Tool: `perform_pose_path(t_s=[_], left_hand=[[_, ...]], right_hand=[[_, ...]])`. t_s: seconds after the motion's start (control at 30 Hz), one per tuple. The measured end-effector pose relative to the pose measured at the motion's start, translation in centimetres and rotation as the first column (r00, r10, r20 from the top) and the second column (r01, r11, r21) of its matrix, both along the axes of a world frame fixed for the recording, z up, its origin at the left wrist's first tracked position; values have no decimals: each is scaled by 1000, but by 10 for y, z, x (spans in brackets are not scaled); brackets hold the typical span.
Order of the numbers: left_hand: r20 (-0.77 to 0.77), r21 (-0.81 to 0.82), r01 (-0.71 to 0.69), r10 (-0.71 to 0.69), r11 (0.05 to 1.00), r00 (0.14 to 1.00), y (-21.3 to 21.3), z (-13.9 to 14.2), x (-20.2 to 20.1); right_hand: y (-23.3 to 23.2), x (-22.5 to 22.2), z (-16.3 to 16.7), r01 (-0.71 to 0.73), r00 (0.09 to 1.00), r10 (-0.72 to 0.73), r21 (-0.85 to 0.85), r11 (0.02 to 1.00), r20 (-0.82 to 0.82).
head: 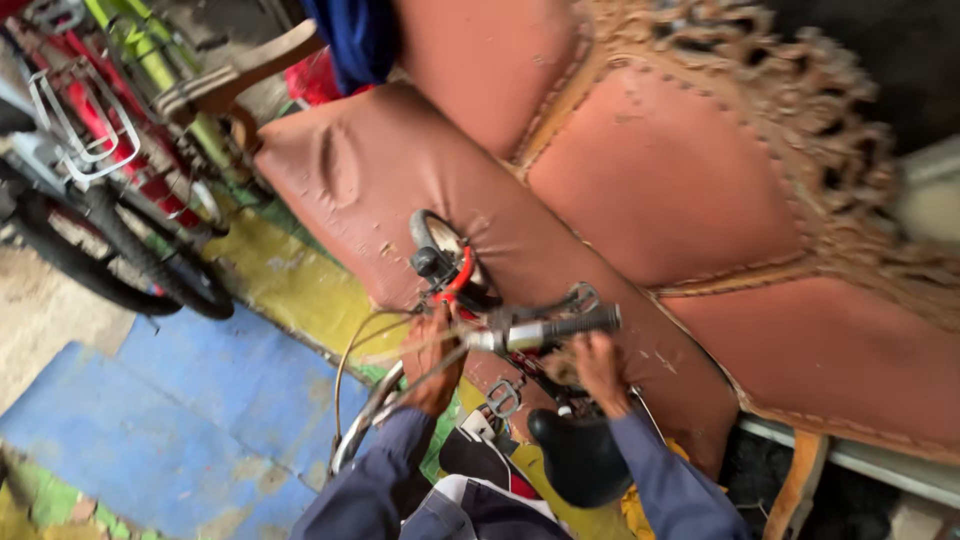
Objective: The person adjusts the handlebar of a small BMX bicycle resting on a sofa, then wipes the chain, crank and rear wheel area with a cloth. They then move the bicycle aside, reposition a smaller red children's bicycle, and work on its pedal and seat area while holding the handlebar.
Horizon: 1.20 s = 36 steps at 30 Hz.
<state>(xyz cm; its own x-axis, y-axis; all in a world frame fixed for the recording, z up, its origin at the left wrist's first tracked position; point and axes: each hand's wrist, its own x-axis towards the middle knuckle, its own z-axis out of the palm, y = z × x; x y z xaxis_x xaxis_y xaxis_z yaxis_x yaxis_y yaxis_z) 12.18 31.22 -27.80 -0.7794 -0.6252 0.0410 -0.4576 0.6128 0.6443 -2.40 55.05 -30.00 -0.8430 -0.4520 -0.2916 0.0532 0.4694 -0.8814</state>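
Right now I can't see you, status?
Left hand on small bicycle by its cables. Right hand under handlebar grip. Brown sofa crowding behind.

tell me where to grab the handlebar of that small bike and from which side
Probably best on the grey handlebar grip. It sticks out bare to the right, ribbed and round, so a hand can wrap it from its free end. Nearer the stem, the cables and red brake lever crowd the bar, and the left hand is already there. The right hand sits just below the grip.
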Motion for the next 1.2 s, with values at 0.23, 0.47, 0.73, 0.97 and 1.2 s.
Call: perform_pose_path(t_s=[0.23,0.47,0.73,0.97,1.2], left_hand=[[-47,-190,7,-16,982,999,13,19,-102],[151,-91,26,-12,996,988,59,87,-158],[-203,-450,179,-295,875,934,113,168,-54],[-80,-345,141,-179,928,981,46,143,-11],[-117,-533,-64,2,844,993,54,97,38]], right_hand=[[130,33,76,251,712,60,334,909,-699],[163,-3,33,526,679,-272,193,828,-682],[170,-18,30,502,744,-332,159,850,-580],[174,-3,14,455,778,-337,106,884,-530],[169,73,10,471,850,-429,75,879,-306]])
